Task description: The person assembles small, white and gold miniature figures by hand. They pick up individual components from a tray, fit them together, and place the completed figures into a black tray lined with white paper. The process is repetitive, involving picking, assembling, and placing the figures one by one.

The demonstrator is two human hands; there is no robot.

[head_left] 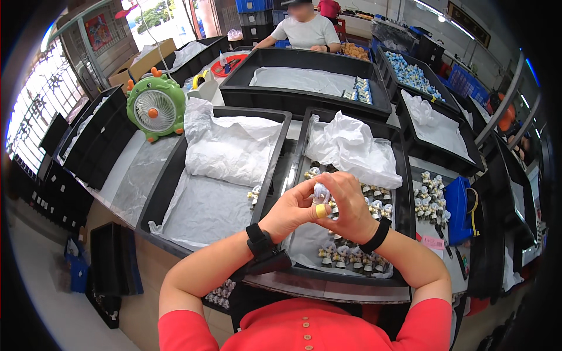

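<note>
Both of my hands meet over the right-hand black tray [404, 234], fingers closed round a small white-haired figurine [320, 193]. My left hand [290, 209] pinches it from the left, with a yellow wrap on the thumb. From the right, my right hand [354, 205] curls its fingers over it. Most of the figurine is hidden by my fingers. Below them, several similar figurines [342, 257] stand in rows on white paper, and crumpled white paper [351, 146] covers the tray's far part. The left black tray [153, 205] is paper-lined, with a few figurines [254, 196] at its right side.
A green fan [155, 108] stands at the far left. More figurines [430, 199] lie right of my tray, beside a blue bin [459, 210] and a pink label [433, 243]. Beyond a large black tray [304, 105], a person [307, 29] sits. Blue-and-white pieces [413, 73] fill another tray.
</note>
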